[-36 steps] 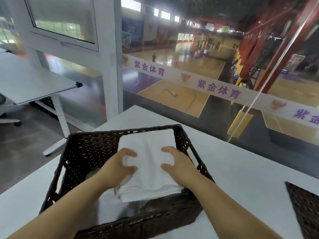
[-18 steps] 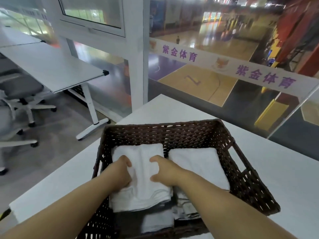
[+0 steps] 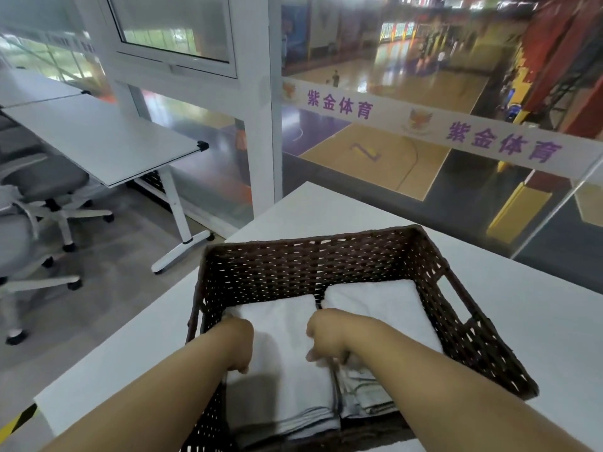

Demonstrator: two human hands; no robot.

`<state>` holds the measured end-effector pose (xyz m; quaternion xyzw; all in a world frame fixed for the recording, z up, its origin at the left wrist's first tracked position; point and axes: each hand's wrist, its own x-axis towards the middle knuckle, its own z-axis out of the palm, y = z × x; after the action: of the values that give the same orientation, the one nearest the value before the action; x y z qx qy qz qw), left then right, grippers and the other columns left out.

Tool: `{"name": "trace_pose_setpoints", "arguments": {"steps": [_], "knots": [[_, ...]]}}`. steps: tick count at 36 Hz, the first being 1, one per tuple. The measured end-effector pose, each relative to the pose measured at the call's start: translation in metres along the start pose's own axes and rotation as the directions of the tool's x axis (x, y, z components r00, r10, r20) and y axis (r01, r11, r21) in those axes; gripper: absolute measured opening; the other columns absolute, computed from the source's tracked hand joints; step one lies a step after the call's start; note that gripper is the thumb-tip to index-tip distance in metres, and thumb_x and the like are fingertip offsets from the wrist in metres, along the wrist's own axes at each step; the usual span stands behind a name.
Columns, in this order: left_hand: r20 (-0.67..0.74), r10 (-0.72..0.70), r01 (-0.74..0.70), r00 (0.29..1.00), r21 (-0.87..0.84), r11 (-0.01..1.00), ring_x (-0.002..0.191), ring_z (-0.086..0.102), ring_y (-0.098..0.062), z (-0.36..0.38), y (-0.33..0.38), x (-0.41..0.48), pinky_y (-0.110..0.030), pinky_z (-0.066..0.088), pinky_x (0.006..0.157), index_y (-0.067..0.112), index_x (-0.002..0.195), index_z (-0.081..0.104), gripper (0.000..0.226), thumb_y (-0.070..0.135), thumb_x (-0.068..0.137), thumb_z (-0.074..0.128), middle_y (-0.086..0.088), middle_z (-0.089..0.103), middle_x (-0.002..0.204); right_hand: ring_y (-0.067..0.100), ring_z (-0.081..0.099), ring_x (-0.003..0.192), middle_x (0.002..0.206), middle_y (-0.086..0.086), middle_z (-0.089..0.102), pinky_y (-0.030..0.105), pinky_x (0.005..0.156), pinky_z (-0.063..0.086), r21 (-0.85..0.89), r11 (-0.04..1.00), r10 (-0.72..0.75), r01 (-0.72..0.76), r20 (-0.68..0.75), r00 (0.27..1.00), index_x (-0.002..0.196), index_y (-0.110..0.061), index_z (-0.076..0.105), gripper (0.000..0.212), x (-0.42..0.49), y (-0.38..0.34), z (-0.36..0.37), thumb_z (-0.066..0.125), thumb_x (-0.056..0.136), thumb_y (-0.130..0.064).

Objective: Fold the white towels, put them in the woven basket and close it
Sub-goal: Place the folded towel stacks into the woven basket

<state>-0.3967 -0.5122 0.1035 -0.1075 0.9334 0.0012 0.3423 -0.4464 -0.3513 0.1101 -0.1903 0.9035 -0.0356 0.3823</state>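
In dark brown woven basket (image 3: pixel 326 256): left folded white towel (image 3: pixel 287 353) beside second folded white towel (image 3: pixel 385 308). Fingers of left hand (image 3: pixel 239 345) and right hand (image 3: pixel 326 337) curled round its side edges. Better press flat, then slide fingers out slowly, so folds stay.

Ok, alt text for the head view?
A person's left hand and right hand hold a folded white towel by its sides inside an open woven basket on a white table. A second folded towel lies beside it, to the right.
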Motion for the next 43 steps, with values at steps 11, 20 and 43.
{"name": "trace_pose_setpoints", "arguments": {"steps": [11, 20, 43], "knots": [[-0.336, 0.235, -0.221, 0.912, 0.080, 0.972, 0.108, 0.053, -0.018, -0.044, 0.026, -0.044, -0.030, 0.042, 0.076, 0.025, 0.121, 0.051, 0.041, 0.048, 0.088, 0.055, 0.005, 0.051, 0.122, 0.023, 0.051, 0.116, 0.132, 0.003, 0.053, 0.038, 0.094, 0.045, -0.154, 0.986, -0.120, 0.065, -0.382, 0.916, 0.134, -0.020, 0.046, 0.046, -0.121, 0.045, -0.058, 0.056, 0.092, -0.038], [-0.560, 0.535, -0.567, 0.633, 0.136, 0.812, 0.096, 0.052, -0.007, -0.067, 0.116, -0.142, -0.032, 0.047, 0.084, 0.036, 0.115, 0.053, 0.030, 0.052, 0.088, 0.052, 0.017, 0.056, 0.108, 0.021, 0.050, 0.116, 0.131, -0.001, 0.053, 0.042, 0.095, 0.044, -0.063, 0.980, 0.129, -0.187, -0.510, 0.850, 0.133, -0.029, 0.043, 0.047, -0.240, 0.134, -0.019, 0.055, 0.091, -0.047], [-0.002, 0.818, -0.817, 0.576, 0.019, 0.576, 0.095, 0.055, -0.003, 0.221, 0.402, -0.247, -0.020, 0.039, 0.074, 0.036, 0.115, 0.054, 0.031, 0.052, 0.089, 0.051, 0.017, 0.058, 0.109, 0.018, 0.053, 0.114, 0.130, -0.001, 0.053, 0.033, 0.095, 0.044, 0.662, 0.515, 0.767, -0.545, -0.074, 0.637, 0.134, -0.027, 0.042, 0.052, -0.446, 0.362, 0.360, 0.057, 0.089, -0.048]]}}
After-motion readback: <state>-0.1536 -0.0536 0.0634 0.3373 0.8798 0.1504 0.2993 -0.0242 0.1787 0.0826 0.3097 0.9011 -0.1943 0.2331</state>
